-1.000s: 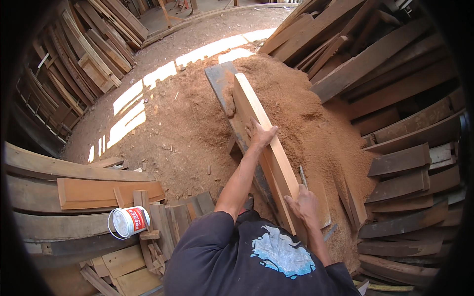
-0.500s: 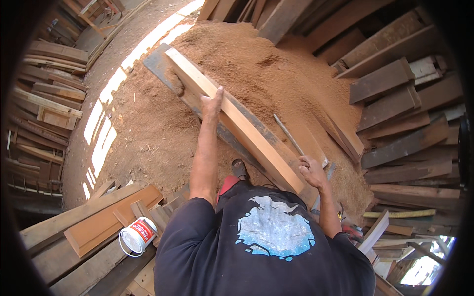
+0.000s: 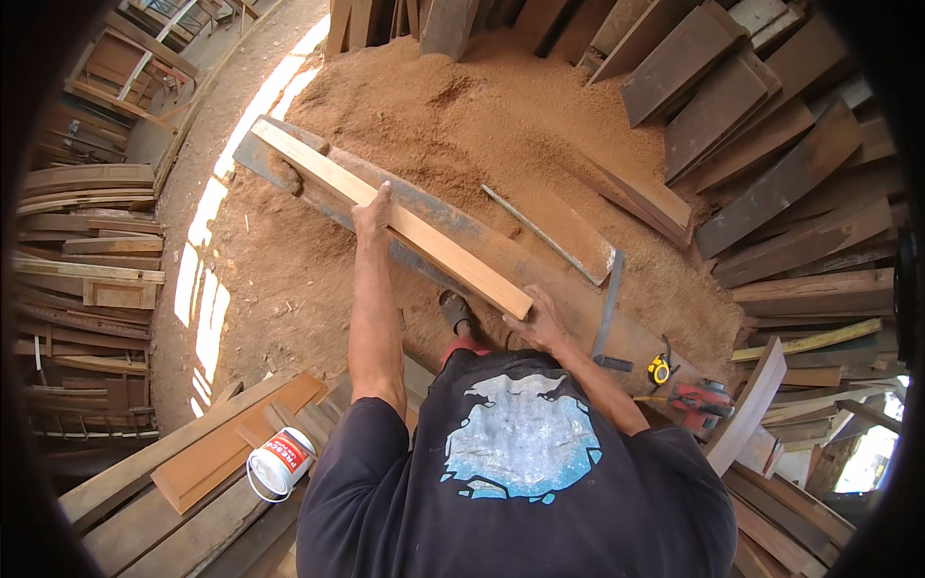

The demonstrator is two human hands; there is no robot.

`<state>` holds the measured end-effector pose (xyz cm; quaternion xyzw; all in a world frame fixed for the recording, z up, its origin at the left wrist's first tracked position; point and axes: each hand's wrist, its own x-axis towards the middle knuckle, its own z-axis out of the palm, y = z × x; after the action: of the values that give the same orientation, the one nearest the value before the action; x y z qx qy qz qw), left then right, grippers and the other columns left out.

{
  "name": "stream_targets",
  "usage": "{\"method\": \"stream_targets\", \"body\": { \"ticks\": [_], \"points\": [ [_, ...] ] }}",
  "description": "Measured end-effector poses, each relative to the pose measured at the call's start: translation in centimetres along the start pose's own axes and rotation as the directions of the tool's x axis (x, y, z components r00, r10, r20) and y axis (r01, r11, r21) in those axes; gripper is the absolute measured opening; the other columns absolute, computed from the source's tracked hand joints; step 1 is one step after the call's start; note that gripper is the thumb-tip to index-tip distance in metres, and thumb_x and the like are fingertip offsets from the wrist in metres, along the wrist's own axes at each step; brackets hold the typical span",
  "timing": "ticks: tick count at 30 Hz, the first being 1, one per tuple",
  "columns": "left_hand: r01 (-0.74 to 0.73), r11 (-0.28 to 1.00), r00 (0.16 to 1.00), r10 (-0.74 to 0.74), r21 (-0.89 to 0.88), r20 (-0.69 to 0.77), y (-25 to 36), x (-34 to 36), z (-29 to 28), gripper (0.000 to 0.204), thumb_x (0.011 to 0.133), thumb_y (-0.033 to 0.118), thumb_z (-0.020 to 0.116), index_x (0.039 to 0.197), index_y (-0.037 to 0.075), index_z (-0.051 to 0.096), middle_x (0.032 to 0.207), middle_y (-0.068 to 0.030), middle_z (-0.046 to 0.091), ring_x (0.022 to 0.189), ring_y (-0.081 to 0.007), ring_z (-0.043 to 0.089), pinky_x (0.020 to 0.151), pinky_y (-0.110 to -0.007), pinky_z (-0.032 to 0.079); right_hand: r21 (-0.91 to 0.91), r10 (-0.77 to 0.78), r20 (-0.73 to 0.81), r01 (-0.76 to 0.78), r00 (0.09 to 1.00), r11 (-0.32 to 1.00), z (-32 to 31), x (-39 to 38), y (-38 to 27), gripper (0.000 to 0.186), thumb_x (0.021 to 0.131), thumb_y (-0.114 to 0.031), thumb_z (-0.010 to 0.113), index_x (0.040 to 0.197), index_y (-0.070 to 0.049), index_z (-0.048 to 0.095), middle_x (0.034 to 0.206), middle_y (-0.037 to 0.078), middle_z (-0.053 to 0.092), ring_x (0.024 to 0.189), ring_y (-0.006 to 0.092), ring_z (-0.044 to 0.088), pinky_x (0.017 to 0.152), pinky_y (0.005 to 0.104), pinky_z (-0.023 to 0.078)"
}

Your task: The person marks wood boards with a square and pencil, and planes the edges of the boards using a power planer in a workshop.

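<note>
gripping timber (image 3: 448, 254) w/ both hands (image 3: 370, 216) nr plank (image 3: 462, 227)

Brown dirt floor (image 3: 265, 313) with heaped sawdust (image 3: 405, 91) (sunlight (image 3: 196, 255) in bright strips at left), stacked boards (image 3: 819, 291) along both sides.

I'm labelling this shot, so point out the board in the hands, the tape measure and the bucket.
Board (image 3: 434, 244): head view, on its pale upper face.
Tape measure (image 3: 659, 370): head view, on its yellow and black case.
Bucket (image 3: 288, 451): head view, on its red label.
</note>
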<state>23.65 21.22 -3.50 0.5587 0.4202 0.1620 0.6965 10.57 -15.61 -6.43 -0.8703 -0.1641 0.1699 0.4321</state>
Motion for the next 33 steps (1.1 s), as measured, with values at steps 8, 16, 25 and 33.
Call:
{"method": "stream_targets", "body": {
  "ticks": [8, 16, 25, 33],
  "points": [
    [-0.002, 0.989, 1.000, 0.003, 0.149, -0.005, 1.4, -1.2, 0.9, 0.057, 0.084, 0.025, 0.083, 0.119, -0.015, 0.063, 0.108, -0.0183, 0.070, 0.092, -0.0257, 0.070, 0.078, -0.038, 0.055, -0.108, -0.160, -0.146, 0.145, 0.976, 0.984, 2.7, 0.9, 5.7, 0.048, 0.079, -0.035, 0.081, 0.112, -0.002, 0.068, 0.111, 0.020, 0.062, 0.106, 0.0410, 0.059, 0.098, 0.0463, 0.047],
    [-0.113, 0.978, 0.984, 0.135, 0.175, -0.120, -0.8, 1.0, 0.6, 0.051, 0.079, 0.013, 0.077, 0.114, -0.020, 0.062, 0.106, -0.0204, 0.070, 0.091, -0.0270, 0.069, 0.079, -0.038, 0.055, -0.284, -0.225, -0.173, 0.170, 0.959, 0.944, 0.8, -0.6, 1.2, 0.051, 0.077, -0.035, 0.077, 0.115, -0.005, 0.059, 0.112, 0.017, 0.059, 0.110, 0.0397, 0.053, 0.097, 0.0498, 0.045],
    [-0.107, 0.983, 0.991, 0.118, 0.152, -0.064, -0.1, 0.4, 0.7, 0.048, 0.080, 0.010, 0.073, 0.116, -0.019, 0.059, 0.105, -0.0153, 0.065, 0.088, -0.0227, 0.066, 0.076, -0.036, 0.053, -0.257, -0.277, -0.173, 0.228, 0.945, 0.939, 0.5, -0.3, 1.4, 0.048, 0.072, -0.030, 0.076, 0.108, -0.004, 0.058, 0.106, 0.018, 0.057, 0.103, 0.0382, 0.053, 0.089, 0.0493, 0.046],
    [-0.124, 0.975, 0.987, 0.140, 0.182, -0.078, -0.2, 0.2, 0.7, 0.047, 0.079, 0.013, 0.073, 0.110, -0.020, 0.062, 0.100, -0.0179, 0.068, 0.085, -0.0241, 0.067, 0.074, -0.037, 0.053, -0.172, -0.202, -0.111, 0.182, 0.973, 0.968, 0.5, -0.3, 1.6, 0.048, 0.072, -0.024, 0.078, 0.110, -0.004, 0.058, 0.109, 0.019, 0.056, 0.107, 0.0391, 0.053, 0.092, 0.0493, 0.047]
  ]
}}
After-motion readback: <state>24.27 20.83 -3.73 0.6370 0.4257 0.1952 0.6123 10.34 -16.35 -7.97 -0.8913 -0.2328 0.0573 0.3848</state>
